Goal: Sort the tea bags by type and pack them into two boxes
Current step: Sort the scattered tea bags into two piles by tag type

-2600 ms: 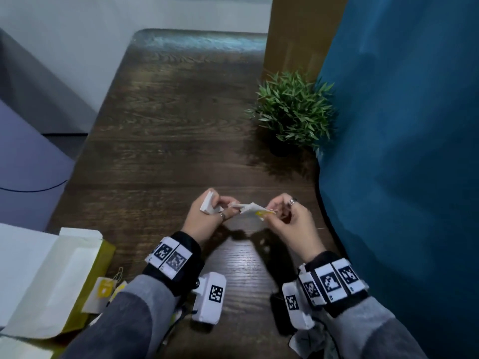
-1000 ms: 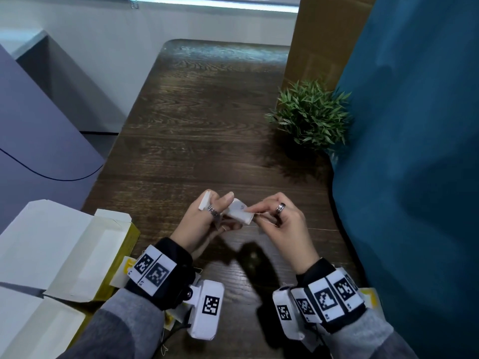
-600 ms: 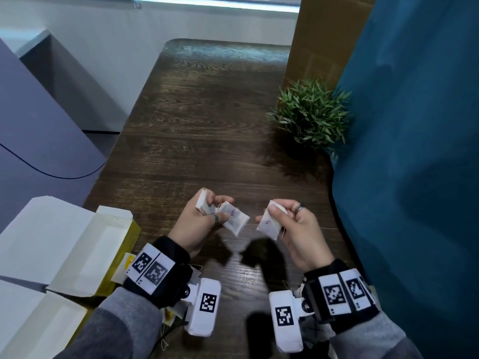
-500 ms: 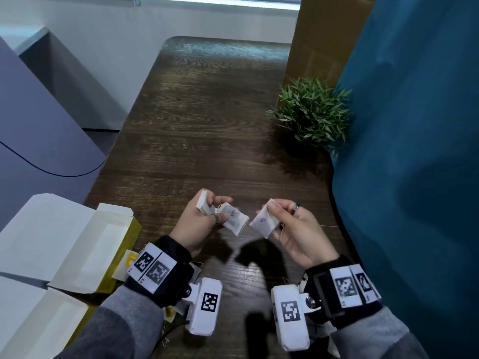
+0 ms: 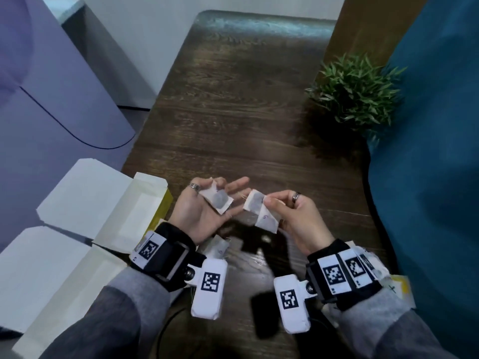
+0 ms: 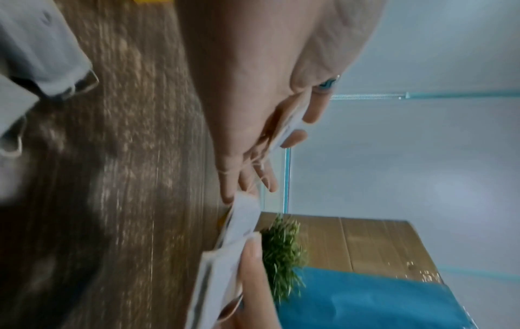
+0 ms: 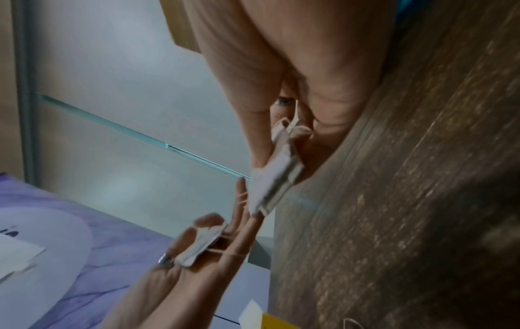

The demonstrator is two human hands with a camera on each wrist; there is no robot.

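The left hand [image 5: 204, 211] is lying palm-up above the dark wooden table [image 5: 233, 112], fingers loosely spread, with its thumb pressing a white tea bag [image 5: 217, 200] against the fingers; that bag's long axis is slanting from the ringed finger down toward the palm. The right hand [image 5: 298, 216] is pinching two tea bags [image 5: 261, 211] between thumb and fingertips — one pointing toward the left hand, the other hanging down toward the table. Faint purple marks are showing on the bags, too small to read. The two hands are sitting close together, bags nearly touching. Another tea bag [image 5: 216, 248] is lying on the table just under the left wrist, partly hidden. Left of the left hand, two open white boxes [image 5: 108, 211] with yellow sides are lying on the table, the nearer one cut off by the frame. The left wrist view is blurred.
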